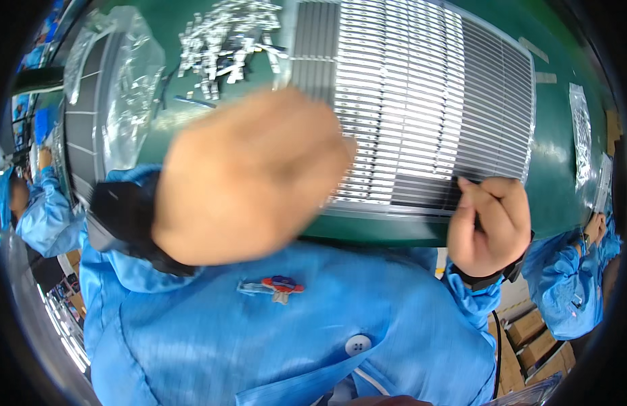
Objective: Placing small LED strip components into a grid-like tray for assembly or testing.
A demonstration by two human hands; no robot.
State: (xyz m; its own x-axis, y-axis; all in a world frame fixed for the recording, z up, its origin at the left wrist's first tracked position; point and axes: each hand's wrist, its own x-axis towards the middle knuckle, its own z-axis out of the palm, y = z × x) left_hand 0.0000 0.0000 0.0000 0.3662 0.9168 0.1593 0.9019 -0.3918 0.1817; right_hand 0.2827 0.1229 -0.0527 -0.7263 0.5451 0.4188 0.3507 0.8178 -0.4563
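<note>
In front of me lies a shallow tray [408, 215] filled with rows of narrow strips. The strips in its middle are silvery [401, 101]; those toward both sides are dark grey [496, 88]. My left hand [252, 179] is raised over the tray's left edge, large and smeared by motion, its fingertips mostly hidden behind the hand itself. At the tray's near right part, my right hand [490, 223] has thumb and forefinger pinched together over the dark rows. Whatever sits between those fingertips is too small to name.
A heap of loose silvery strips [225, 44] lies beyond my left hand on the green tabletop [553, 155]. Farther left is a clear plastic bag [134, 81] beside another dark-striped tray [82, 128]. A clear packet [580, 132] lies at right. People in blue work on both sides.
</note>
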